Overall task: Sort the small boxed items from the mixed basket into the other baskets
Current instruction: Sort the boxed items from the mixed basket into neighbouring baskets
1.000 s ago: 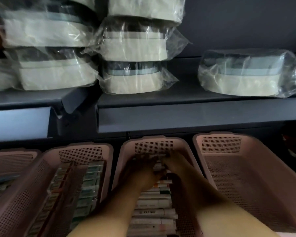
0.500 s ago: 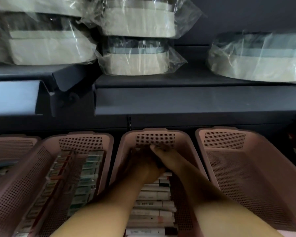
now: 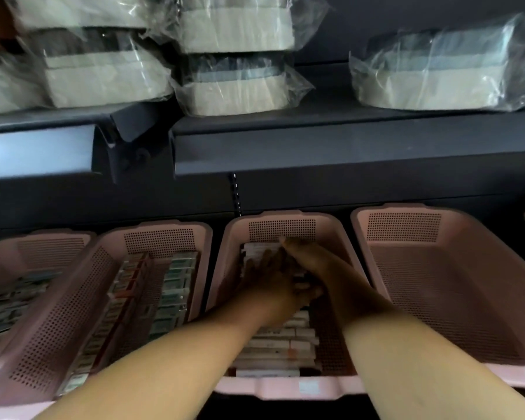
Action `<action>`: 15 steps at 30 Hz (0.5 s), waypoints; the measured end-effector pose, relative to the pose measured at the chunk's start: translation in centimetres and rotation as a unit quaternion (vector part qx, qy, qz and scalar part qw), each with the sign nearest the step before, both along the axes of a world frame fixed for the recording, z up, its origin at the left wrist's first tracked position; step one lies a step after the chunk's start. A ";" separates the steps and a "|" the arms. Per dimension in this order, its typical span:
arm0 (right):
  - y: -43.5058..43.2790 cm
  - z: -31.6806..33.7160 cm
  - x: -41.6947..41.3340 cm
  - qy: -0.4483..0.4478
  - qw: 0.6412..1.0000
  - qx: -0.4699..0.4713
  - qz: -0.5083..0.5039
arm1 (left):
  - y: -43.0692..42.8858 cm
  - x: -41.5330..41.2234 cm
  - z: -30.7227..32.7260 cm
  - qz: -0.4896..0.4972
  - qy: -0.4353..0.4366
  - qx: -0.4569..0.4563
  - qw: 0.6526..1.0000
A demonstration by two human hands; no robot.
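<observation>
- as the right hand (image 3: 305,263) crosses over the left hand (image 3: 265,283), both now reach the far end of the middle basket (image 3: 282,386).
- small boxes (image 3: 273,344) remain in their row beneath; none is lifted.
- either hand's grip: too dark to tell.
- right basket (image 3: 388,212) holds no boxes; sorting appears paused.

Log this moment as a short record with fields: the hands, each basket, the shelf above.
left hand: on the row of boxes in the middle basket; grip unclear
right hand: beside it, fingers reaching the basket's far end; grip unclear
left-centre basket: two rows of boxes
right basket: only mesh floor shows
far-left basket: partly in view, holds boxes
upper shelf: plastic-wrapped packages, some stacked
</observation>
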State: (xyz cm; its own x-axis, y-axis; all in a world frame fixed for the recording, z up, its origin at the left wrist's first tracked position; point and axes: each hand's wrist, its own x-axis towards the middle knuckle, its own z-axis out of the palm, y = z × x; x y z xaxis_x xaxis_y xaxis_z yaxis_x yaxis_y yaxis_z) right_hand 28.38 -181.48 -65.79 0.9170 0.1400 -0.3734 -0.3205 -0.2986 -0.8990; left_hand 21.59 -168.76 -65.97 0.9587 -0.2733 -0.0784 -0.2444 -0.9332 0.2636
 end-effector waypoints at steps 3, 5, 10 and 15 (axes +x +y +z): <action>-0.1 0.1 0.1 0.009 1.000 -0.021 -0.006 | 0.7 -1.5 -1.7 -0.003 0.013 0.043 0.999; -0.2 0.2 0.2 0.007 0.999 -0.033 0.002 | 1.0 -1.5 -2.2 0.006 0.020 0.052 0.998; -0.1 -0.7 0.7 -0.011 0.998 -0.057 0.016 | 0.6 -1.2 -1.9 0.007 0.016 0.049 0.999; 0.0 -0.8 1.1 -0.031 0.996 -0.077 0.035 | 0.5 -1.5 -1.7 0.012 0.045 0.043 0.998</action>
State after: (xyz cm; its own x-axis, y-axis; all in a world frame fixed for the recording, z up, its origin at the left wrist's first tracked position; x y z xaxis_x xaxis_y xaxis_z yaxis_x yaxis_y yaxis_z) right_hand 29.47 -181.46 -66.58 0.9289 0.1491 -0.3389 -0.2401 -0.4542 -0.8580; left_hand 20.14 -168.27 -67.63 0.9528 -0.2390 -0.1871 -0.2007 -0.9585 0.2024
